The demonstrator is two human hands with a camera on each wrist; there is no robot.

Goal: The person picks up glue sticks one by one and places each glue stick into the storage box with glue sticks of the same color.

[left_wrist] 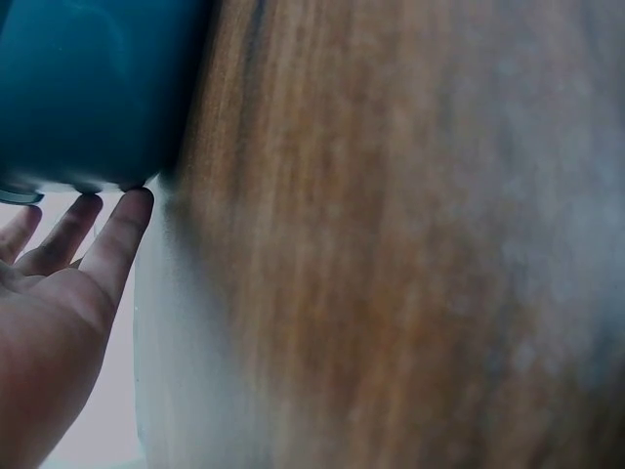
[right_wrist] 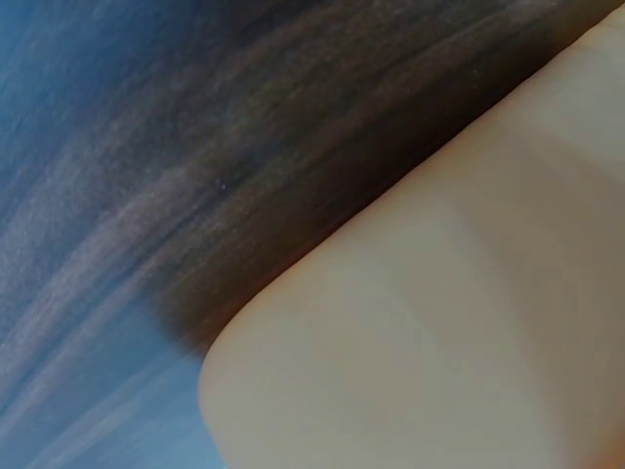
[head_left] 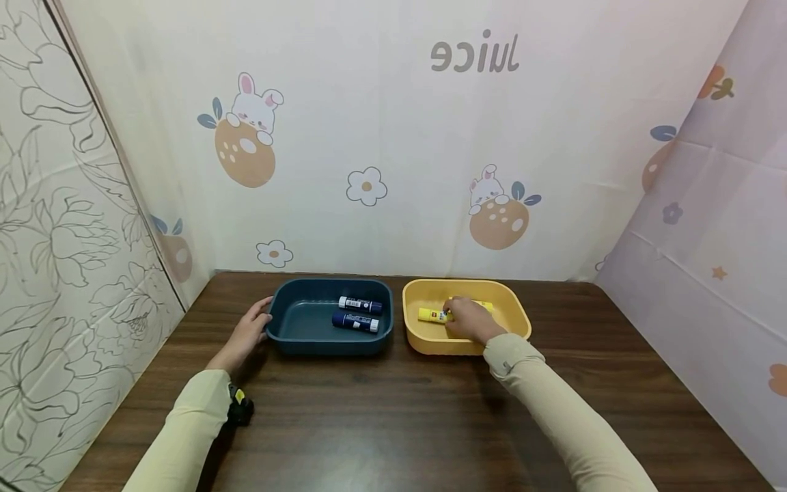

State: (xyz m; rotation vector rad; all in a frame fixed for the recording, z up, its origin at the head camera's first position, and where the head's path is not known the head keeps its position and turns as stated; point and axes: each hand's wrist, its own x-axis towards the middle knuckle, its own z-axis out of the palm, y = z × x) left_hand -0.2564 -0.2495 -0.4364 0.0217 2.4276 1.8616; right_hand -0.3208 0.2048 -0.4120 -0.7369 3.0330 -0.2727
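A dark blue tray point(head_left: 307, 321) stands at the back of the table, with two navy glue sticks, an upper one point(head_left: 360, 305) and a lower one point(head_left: 355, 322), lying in its right half. My left hand point(head_left: 247, 333) is at its left end; in the left wrist view the extended fingertips point(left_wrist: 137, 202) touch the tray's wall point(left_wrist: 88, 88). Beside it is a yellow tray point(head_left: 516, 321) holding two yellow glue sticks. My right hand point(head_left: 468, 320) reaches inside and pinches the right end of the nearer yellow stick point(head_left: 430, 315). The farther one point(head_left: 486, 305) is partly hidden behind the hand.
Both trays stand side by side on a dark wooden table point(head_left: 344, 424), a narrow gap between them. A printed curtain point(head_left: 381, 123) hangs behind the table, with more cloth point(head_left: 725, 225) at the right. In the right wrist view the pale tray wall point(right_wrist: 410, 352) fills the lower right.
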